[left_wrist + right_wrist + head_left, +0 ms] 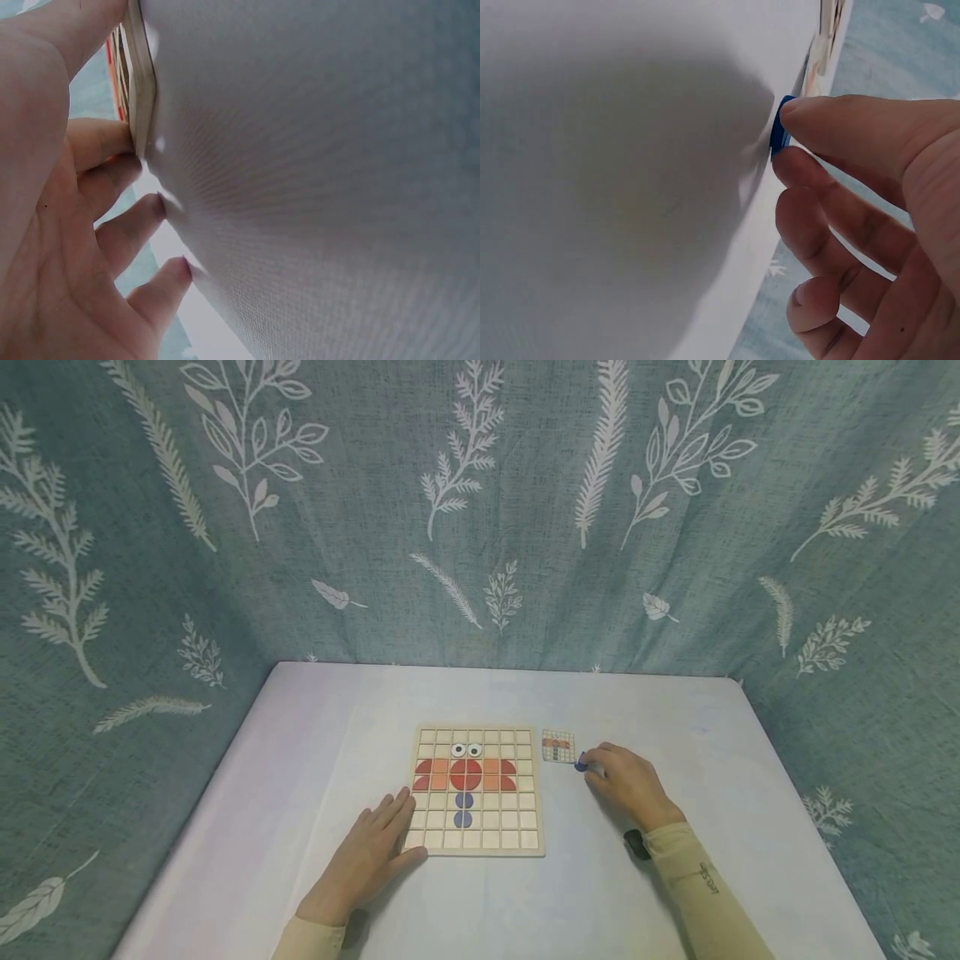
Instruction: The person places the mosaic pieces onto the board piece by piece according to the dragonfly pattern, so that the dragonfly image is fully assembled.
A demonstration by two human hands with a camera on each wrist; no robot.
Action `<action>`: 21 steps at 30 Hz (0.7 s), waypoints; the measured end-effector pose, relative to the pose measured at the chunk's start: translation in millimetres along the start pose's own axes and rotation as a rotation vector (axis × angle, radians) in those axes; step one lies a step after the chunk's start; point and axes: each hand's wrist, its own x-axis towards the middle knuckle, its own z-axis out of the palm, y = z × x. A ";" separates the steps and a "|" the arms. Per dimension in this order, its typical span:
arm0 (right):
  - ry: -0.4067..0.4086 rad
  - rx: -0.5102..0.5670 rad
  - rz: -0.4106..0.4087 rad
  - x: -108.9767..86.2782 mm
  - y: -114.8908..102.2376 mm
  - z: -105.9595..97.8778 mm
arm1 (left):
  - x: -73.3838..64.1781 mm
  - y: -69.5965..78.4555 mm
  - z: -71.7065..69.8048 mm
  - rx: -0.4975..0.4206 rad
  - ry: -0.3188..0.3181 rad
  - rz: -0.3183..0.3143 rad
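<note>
A square wooden grid board point(510, 839) lies on the table with flat pieces set in its cells. Two eye discs point(467, 750) sit above a red circle point(466, 775), flanked by orange squares point(491, 774) and red rounded pieces point(508, 775). Below the circle are two blue pieces point(463, 819). My left hand point(367, 856) rests along the board's left edge, fingers extended, thumb at the lower corner. To the right of the board, my right hand point(628, 783) pinches a small blue piece point(781, 129) between thumb and index finger, low over the table.
A small pattern card point(558, 747) lies just right of the board, beside the right fingertips. The white table point(480, 910) is bordered at the back and sides by a teal leaf-print curtain point(480, 568). A dark band point(637, 844) shows at the right wrist.
</note>
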 end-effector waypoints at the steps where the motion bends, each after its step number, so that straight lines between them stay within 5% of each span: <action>1: -0.016 0.007 0.011 0.2 -0.9 0.2 | -0.2 0.2 0.1 0.000 0.001 0.000; 8: -0.088 0.069 0.027 -1.8 -9.7 3.1 | 0.4 1.3 -0.3 0.007 0.005 0.001; 21: 0.074 0.001 -0.059 -5.1 -6.7 5.4 | 1.9 1.0 0.3 0.005 -0.018 -0.009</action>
